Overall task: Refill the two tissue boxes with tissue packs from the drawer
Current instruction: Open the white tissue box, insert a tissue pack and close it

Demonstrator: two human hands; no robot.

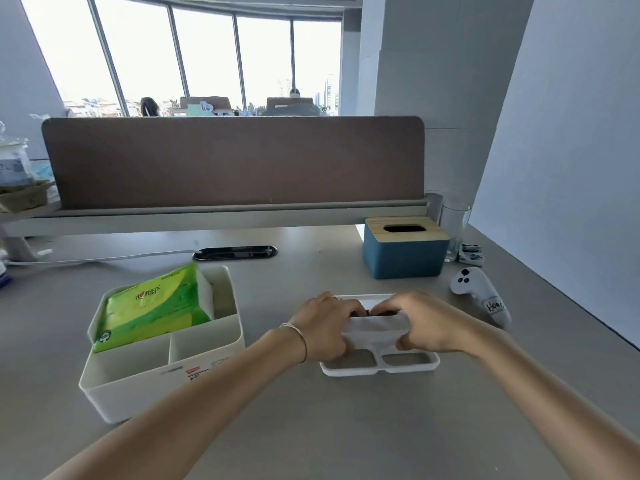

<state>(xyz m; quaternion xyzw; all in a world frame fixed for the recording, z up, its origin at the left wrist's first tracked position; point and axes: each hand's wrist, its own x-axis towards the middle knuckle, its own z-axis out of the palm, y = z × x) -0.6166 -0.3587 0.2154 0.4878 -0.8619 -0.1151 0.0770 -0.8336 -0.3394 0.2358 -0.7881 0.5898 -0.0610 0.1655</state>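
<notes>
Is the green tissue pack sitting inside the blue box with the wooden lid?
No, the green tissue pack lies tilted in the open white box, while the blue box stands apart, lid on.

white controller [480,295]: handwritten label "Hoo…", partly legible | green tissue pack [152,308]: print unreadable

Two hands were in view, the left hand [323,325] and the right hand [424,323], close together on one white lid [379,362]. Two tissue boxes stood out: one white box [156,372] to the left of the left hand, holding one green tissue pack [152,306], and one blue box [403,249] beyond the right hand. Further right were one drinking glass [454,230] and one white controller [481,294].
</notes>
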